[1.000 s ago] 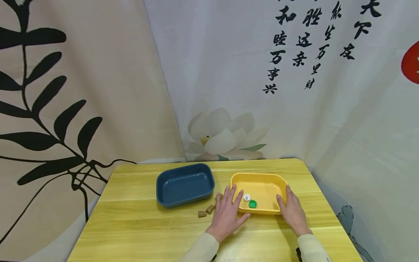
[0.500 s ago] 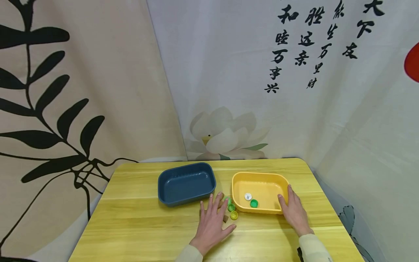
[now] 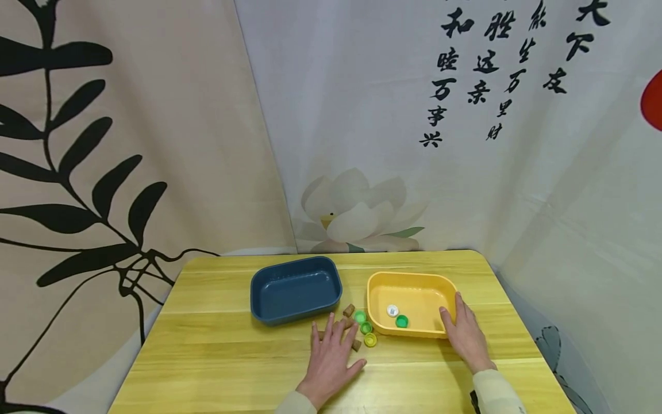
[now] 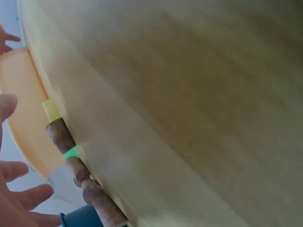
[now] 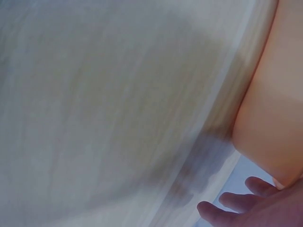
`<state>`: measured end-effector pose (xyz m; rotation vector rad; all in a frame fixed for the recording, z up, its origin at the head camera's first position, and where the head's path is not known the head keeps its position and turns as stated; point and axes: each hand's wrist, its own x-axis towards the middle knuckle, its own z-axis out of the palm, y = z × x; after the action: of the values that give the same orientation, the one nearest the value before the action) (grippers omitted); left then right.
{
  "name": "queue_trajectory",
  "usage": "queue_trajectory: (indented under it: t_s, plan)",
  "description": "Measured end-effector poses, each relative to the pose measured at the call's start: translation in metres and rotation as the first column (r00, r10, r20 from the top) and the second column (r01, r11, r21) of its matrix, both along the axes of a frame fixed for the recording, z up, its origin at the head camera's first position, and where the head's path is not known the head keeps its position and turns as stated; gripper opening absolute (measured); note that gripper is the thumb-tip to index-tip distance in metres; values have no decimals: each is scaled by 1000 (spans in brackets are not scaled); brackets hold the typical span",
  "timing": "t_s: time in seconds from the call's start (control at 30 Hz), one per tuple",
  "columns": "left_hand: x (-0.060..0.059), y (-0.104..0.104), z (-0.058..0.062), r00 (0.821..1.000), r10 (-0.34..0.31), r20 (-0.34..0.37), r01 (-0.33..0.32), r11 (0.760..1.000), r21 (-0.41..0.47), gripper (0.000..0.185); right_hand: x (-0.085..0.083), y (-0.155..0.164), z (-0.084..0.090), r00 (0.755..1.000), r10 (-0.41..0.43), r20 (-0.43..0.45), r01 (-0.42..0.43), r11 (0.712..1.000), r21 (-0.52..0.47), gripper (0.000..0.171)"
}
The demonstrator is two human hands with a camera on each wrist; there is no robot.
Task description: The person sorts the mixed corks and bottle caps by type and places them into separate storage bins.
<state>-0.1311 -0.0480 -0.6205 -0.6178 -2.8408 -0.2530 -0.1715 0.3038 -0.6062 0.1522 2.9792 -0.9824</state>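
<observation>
My left hand (image 3: 331, 362) is spread over several brown corks (image 3: 356, 345) on the table and partly hides them. In the left wrist view its fingers (image 4: 35, 196) stand apart above a row of corks (image 4: 60, 135), holding none. Two green bottle caps (image 3: 366, 328) and a yellow bottle cap (image 3: 370, 340) lie just right of the corks. My right hand (image 3: 468, 336) grips the right end of the yellow tray (image 3: 426, 299), thumb inside the wall and fingers outside. A white cap (image 3: 392, 310) and a green cap (image 3: 401, 321) lie in this tray.
A dark blue tray (image 3: 295, 293) stands at the back left of the wooden table (image 3: 207, 356), close behind the corks. Behind the table hangs a printed cloth (image 3: 357, 115) with a flower and lettering.
My left hand has moved left and toward me, away from the yellow tray, uncovering the green and yellow caps beside it. The right hand still holds the tray's right end.
</observation>
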Motion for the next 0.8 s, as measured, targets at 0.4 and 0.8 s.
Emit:
queue_trajectory:
  t_s: [0.4, 0.8]
  plan:
    - [-12, 15, -6, 996, 45, -76, -51, 995, -87, 56, 0, 0, 0, 1000, -8, -3, 8, 1000, -2, 83]
    - [-17, 23, -12, 986, 32, -167, -59, 986, -156, 27, 0, 0, -1, 1000, -15, -1, 15, 1000, -5, 83]
